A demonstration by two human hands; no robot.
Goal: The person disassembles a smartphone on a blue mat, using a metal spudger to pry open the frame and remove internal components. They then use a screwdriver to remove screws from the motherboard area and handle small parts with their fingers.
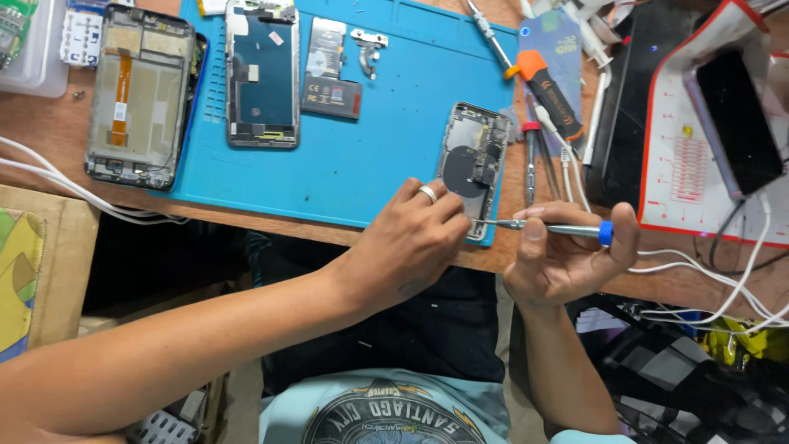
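Note:
An opened phone body (474, 156) with its insides exposed lies at the near right edge of the blue work mat (378, 140). My left hand (411, 242), a ring on one finger, rests its fingertips on the phone's near end. My right hand (567, 255) grips a slim metal screwdriver (546, 228) with a blue cap, held level. Its tip points left at the phone's lower right edge.
A phone screen assembly (263, 74), a battery (329, 70) and a small metal bracket (368, 45) lie on the mat. Another open phone (140, 94) sits at the left. An orange-handled driver (551, 86), tweezers, white cables (707, 279) and a dark phone (735, 119) crowd the right.

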